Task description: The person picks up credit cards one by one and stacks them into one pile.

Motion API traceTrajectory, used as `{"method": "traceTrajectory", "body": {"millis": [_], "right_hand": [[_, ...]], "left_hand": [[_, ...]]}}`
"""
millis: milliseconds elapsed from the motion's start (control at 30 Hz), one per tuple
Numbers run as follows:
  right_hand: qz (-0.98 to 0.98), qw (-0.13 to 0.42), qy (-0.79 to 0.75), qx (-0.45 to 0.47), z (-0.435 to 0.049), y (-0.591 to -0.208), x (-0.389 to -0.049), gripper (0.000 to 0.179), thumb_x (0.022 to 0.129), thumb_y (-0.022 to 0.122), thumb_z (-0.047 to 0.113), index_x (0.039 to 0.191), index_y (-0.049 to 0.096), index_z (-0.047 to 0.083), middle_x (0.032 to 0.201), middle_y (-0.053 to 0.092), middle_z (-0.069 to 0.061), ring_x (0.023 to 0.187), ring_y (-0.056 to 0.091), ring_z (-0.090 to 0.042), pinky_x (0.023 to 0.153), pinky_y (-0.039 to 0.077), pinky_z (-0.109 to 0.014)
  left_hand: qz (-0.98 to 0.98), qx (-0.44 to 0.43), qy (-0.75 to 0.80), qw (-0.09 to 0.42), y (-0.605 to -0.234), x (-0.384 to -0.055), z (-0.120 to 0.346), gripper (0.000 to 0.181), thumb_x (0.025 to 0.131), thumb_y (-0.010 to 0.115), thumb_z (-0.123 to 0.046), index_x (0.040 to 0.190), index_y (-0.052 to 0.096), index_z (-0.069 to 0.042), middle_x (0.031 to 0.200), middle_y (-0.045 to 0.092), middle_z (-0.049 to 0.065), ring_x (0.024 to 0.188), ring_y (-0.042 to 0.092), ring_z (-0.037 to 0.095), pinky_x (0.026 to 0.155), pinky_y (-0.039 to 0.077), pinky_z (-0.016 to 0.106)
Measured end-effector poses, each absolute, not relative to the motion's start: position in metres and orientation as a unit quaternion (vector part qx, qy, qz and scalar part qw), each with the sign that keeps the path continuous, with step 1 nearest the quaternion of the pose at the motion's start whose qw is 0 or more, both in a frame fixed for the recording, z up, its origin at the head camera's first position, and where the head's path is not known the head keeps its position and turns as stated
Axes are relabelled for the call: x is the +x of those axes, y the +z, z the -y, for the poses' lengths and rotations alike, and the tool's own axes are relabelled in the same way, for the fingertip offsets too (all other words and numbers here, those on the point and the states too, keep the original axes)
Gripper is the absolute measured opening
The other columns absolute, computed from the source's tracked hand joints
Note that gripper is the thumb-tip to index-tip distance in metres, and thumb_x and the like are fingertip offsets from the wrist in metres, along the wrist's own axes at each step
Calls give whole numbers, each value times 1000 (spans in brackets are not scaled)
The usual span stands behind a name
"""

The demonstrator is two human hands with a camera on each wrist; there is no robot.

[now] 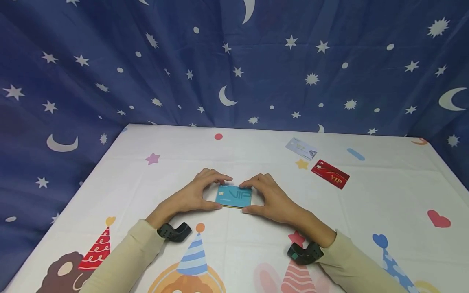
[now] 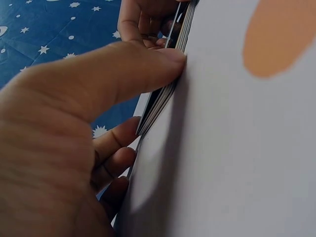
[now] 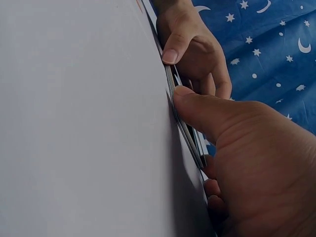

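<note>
A stack of cards with a teal VIP card [image 1: 231,196] on top lies at the middle of the table. My left hand [image 1: 192,194] holds its left end, thumb at the near edge and index finger by the far edge. Around the right end, my right hand [image 1: 272,199] grips in the same manner. In the left wrist view several card edges [image 2: 157,104] show under the left thumb, with a gap below the top card. The right wrist view has the layered edges [image 3: 190,140] beside the right thumb.
A red VIP card [image 1: 330,174] and a silver card [image 1: 301,149] lie apart, toward the back right. The white tablecloth [image 1: 183,142] has printed shapes and party-hat animals. Behind the table hangs a dark blue curtain [image 1: 264,53] with stars and moons.
</note>
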State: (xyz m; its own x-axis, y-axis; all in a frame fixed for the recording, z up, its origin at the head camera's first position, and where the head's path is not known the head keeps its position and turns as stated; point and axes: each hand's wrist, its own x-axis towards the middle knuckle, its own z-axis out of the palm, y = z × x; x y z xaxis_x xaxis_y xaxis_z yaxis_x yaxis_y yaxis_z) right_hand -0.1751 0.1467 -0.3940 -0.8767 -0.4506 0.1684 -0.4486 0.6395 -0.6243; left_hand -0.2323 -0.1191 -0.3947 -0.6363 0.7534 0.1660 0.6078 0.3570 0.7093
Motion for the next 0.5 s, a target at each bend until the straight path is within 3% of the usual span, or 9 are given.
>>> {"method": "traceTrajectory", "body": {"millis": [500], "right_hand": [[-906, -10, -323, -272, -148, -397, -176, 57, 77, 80, 33, 128, 57, 25, 116, 49, 2, 107, 39, -15, 90, 40, -39]], "left_hand": [[-830, 397, 377, 108, -393, -229, 119, 70, 73, 82, -20, 136, 51, -28, 111, 51, -8, 96, 42, 15, 87, 33, 41]]}}
